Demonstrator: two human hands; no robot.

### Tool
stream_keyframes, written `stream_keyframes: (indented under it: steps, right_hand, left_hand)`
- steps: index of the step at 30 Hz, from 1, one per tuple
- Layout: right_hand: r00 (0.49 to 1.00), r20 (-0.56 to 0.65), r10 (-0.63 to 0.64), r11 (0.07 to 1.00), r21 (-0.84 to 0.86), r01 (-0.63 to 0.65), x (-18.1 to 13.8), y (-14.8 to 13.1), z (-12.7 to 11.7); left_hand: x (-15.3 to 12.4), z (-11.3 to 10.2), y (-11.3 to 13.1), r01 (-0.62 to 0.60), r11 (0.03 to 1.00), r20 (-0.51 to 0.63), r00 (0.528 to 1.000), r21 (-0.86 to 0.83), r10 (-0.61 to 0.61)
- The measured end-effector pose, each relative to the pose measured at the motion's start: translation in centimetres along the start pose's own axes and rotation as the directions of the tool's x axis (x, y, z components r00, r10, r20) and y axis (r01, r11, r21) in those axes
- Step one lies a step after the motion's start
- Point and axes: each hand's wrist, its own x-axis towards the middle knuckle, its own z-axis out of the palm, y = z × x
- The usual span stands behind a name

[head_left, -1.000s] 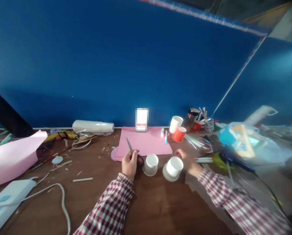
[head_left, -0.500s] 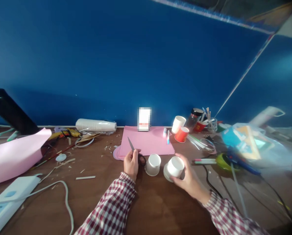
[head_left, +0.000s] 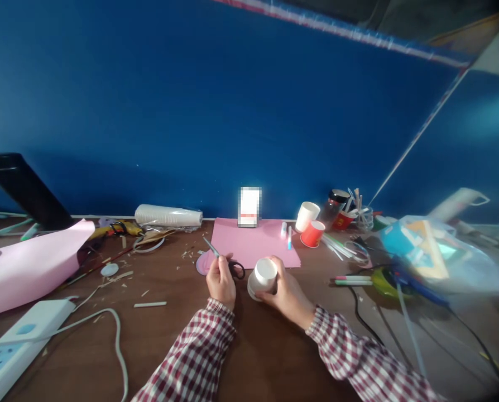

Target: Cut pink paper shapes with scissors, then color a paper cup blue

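My left hand [head_left: 221, 282] grips black-handled scissors [head_left: 235, 269], their blade pointing up and left over the edge of a pink paper sheet [head_left: 258, 247]. Just to the right, my right hand [head_left: 286, 291] is wrapped around an upturned white paper cup [head_left: 265, 272], tilted above the brown table [head_left: 249, 357]. Only one white cup shows between my hands; whether a second one sits under or behind it I cannot tell. Both sleeves are red-and-white checked.
A white power strip [head_left: 6, 352] and its cable [head_left: 118, 335] lie front left beside a pink paper roll [head_left: 32, 262]. A sleeve of stacked cups [head_left: 168, 215] lies by the blue wall. A white cup [head_left: 307, 215], orange cup [head_left: 312, 234], pens [head_left: 350, 279] and plastic bag [head_left: 433, 251] crowd the right.
My right hand closed on the right-hand white cup and carried it left, next to the scissors hand. The cup that stood there alone no longer shows separately. My left hand barely moved.
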Motion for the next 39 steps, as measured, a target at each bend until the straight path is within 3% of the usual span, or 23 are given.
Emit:
stream_keyframes:
  steps: [3, 6, 9, 11, 14, 17, 19, 21, 22, 24, 27, 30, 35, 39]
  right_hand:
    - [0.999, 0.027, 0.029, 0.999, 0.017, -0.029, 0.1, 1.3, 0.4]
    - [0.998, 0.057, -0.004, 0.999, 0.047, 0.002, 0.1, 1.1, -0.7]
    - [0.989, -0.106, -0.101, 0.992, 0.07, 0.109, -0.7, -0.8, -2.4]
    - [0.978, -0.118, -0.173, 0.969, 0.157, 0.19, -1.7, -2.6, -3.3]
    - [0.981, 0.047, -0.189, 0.932, 0.323, 0.164, -3.1, -4.6, -3.9]
    - [0.992, 0.068, -0.102, 0.932, 0.357, 0.072, -2.8, -4.1, -4.0]
    - [1.0, -0.013, 0.011, 0.954, 0.298, -0.007, -1.2, -2.2, -4.2]
    - [0.985, -0.121, 0.122, 0.986, 0.132, -0.106, 1.3, 0.4, -4.5]
    - [0.98, -0.114, 0.164, 0.986, 0.004, -0.165, 2.7, 1.7, -4.6]
    - [0.977, -0.078, 0.2, 0.975, -0.081, -0.206, 5.4, 3.9, -4.3]
    - [0.972, -0.043, 0.232, 0.949, -0.211, -0.236, 7.9, 6.0, -3.4]
    - [0.973, -0.017, 0.229, 0.916, -0.334, -0.221, 8.0, 6.8, -2.6]
    - [0.964, -0.018, 0.265, 0.826, -0.511, -0.237, 5.4, 7.5, -4.0]
    - [0.947, -0.048, 0.318, 0.74, -0.611, -0.28, 5.1, 7.9, -6.5]
  left_hand:
    - [0.0, 0.2, 1.4, -0.097, 0.995, -0.032, 0.995, 0.035, 0.098]
    - [-0.6, 0.5, 3.5, -0.124, 0.992, -0.016, 0.992, -0.029, 0.124]
    - [-2.2, 1.0, 5.5, -0.197, 0.98, 0.122, 0.972, -0.042, 0.201]
    - [-3.7, 1.4, 6.4, -0.291, 0.957, 0.281, 0.918, 0.0, 0.279]
    - [-5.6, 2.0, 6.9, -0.398, 0.915, 0.561, 0.774, 0.071, 0.293]
    - [-5.8, 2.0, 6.0, -0.52, 0.844, 0.657, 0.683, 0.129, 0.32]
    - [-4.9, 1.6, 4.8, -0.611, 0.775, 0.595, 0.687, 0.163, 0.416]
    - [-3.6, 0.9, 3.1, -0.644, 0.715, 0.542, 0.716, 0.271, 0.439]
    - [-2.9, 0.6, 2.3, -0.633, 0.695, 0.54, 0.737, 0.34, 0.407]
    - [-1.8, 0.0, 0.7, -0.597, 0.668, 0.56, 0.767, 0.445, 0.313]
    - [-1.1, -0.7, -1.0, -0.574, 0.66, 0.613, 0.761, 0.484, 0.213]
    - [-1.2, -0.9, -1.8, -0.615, 0.622, 0.681, 0.712, 0.485, 0.173]
    - [-1.9, -0.6, -1.9, -0.587, 0.574, 0.649, 0.751, 0.571, 0.122]
    - [-2.1, -0.3, -1.4, -0.611, 0.573, 0.673, 0.728, 0.546, 0.135]
